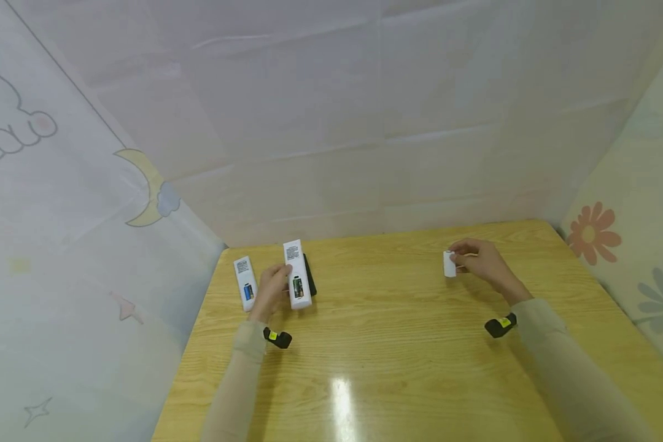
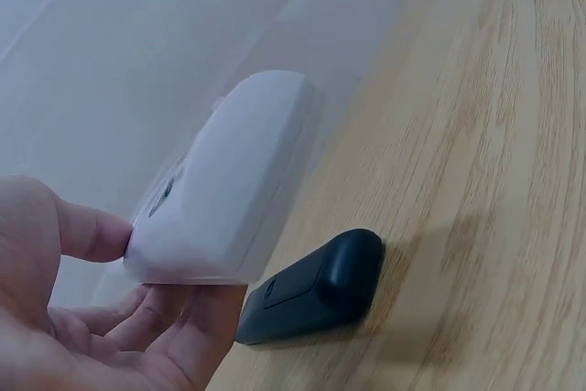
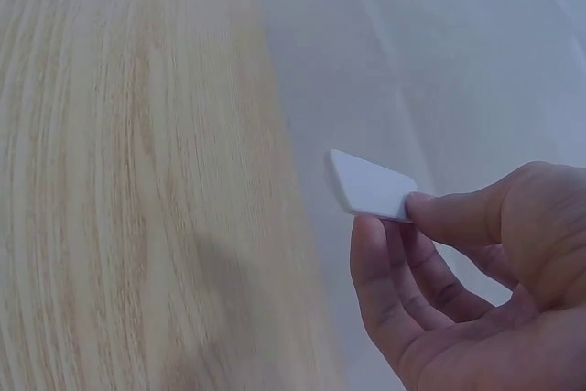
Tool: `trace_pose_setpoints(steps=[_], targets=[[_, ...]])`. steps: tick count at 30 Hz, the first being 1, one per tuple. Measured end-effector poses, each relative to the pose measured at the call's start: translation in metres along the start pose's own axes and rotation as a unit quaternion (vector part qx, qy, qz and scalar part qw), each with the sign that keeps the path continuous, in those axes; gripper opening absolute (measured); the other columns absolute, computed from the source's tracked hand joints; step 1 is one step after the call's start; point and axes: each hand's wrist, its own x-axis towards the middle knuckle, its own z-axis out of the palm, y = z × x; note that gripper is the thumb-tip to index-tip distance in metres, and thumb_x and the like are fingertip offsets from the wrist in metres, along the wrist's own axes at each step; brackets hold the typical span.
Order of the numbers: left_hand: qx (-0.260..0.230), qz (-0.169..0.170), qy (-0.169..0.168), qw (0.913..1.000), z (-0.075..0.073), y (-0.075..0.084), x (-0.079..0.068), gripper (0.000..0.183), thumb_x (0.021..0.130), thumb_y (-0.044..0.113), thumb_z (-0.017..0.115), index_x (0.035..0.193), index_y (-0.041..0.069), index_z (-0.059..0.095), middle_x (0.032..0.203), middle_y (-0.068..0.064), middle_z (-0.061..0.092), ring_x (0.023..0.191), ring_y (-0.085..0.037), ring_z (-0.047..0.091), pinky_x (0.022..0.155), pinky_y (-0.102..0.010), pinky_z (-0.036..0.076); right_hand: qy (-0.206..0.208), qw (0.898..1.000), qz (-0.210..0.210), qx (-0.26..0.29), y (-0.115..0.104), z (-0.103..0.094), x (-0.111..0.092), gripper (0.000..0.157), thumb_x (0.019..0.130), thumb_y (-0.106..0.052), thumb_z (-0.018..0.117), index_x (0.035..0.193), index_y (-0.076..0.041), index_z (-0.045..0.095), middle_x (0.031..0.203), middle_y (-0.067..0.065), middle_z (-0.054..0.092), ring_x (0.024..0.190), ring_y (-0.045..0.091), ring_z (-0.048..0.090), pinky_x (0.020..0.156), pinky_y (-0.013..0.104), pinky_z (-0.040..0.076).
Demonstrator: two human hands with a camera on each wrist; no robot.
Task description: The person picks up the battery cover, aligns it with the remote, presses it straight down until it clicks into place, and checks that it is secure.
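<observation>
Wood-grain table [image 1: 387, 344] spreading under your left hand [image 1: 272, 288] and right hand [image 1: 485, 265], white remote [image 1: 242, 269] lying just left of your left grip, compartment side up, black remote [image 2: 316, 295] lying just right.

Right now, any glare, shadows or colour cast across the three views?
Head view: a white glare streak on the near tabletop, print on the held white remote too small to read; left wrist view: soft shadow beside the black remote; right wrist view: soft shadow left of the held white piece; both wrist views: paler, cooler tabletop than the head view's yellow.
</observation>
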Motion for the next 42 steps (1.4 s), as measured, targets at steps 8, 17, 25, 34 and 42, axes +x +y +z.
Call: trace_pose_setpoints(steps=[8, 17, 25, 34, 42], targets=[[-0.005, 0.0, -0.015, 0.9999, 0.007, 0.001, 0.0, 0.058, 0.109, 0.034, 0.057, 0.153, -0.003, 0.049, 0.142, -0.02, 0.061, 0.119, -0.035, 0.069, 0.097, -0.043, 0.062, -0.005, 1.0, 0.0, 0.018, -0.01, 0.001, -0.001, 0.038, 0.11, -0.016, 0.062, 0.14, 0.008, 0.06, 0.133, 0.032, 0.061, 0.1, 0.019, 0.069, 0.088, 0.038, 0.066], [-0.007, -0.002, -0.035, 0.9993, 0.018, 0.001, 0.002, 0.056, 0.11, 0.033, 0.056, 0.15, -0.006, 0.05, 0.138, -0.022, 0.063, 0.117, -0.033, 0.069, 0.095, -0.04, 0.061, -0.004, 1.0, -0.004, 0.017, -0.024, 0.002, -0.002, 0.038, 0.11, -0.017, 0.063, 0.14, 0.007, 0.061, 0.136, 0.03, 0.06, 0.105, 0.022, 0.068, 0.086, 0.031, 0.066], [-0.008, 0.003, -0.039, 0.9992, 0.025, 0.001, 0.001, 0.048, 0.11, 0.034, 0.056, 0.141, -0.003, 0.057, 0.132, -0.021, 0.065, 0.106, -0.027, 0.068, 0.092, -0.04, 0.06, -0.003, 1.0, 0.009, 0.024, -0.029, 0.003, 0.002, 0.039, 0.11, -0.018, 0.063, 0.141, 0.006, 0.061, 0.138, 0.031, 0.06, 0.105, 0.023, 0.07, 0.084, 0.028, 0.065], [-0.011, 0.012, -0.047, 0.9988, 0.028, -0.002, -0.002, 0.051, 0.11, 0.034, 0.057, 0.146, -0.001, 0.055, 0.135, -0.021, 0.064, 0.112, -0.029, 0.068, 0.093, -0.042, 0.062, 0.005, 1.0, -0.012, 0.028, -0.04, 0.008, -0.002, 0.037, 0.109, -0.016, 0.065, 0.138, 0.007, 0.062, 0.132, 0.03, 0.062, 0.103, 0.02, 0.071, 0.083, 0.028, 0.066], [-0.014, 0.017, -0.049, 0.9985, 0.035, 0.007, -0.006, 0.049, 0.111, 0.034, 0.057, 0.147, 0.001, 0.056, 0.13, -0.021, 0.067, 0.1, -0.024, 0.072, 0.09, -0.044, 0.063, 0.007, 0.999, -0.029, 0.027, -0.051, 0.013, 0.0, 0.038, 0.109, -0.018, 0.065, 0.138, 0.006, 0.062, 0.132, 0.029, 0.062, 0.101, 0.013, 0.072, 0.082, 0.026, 0.065]])
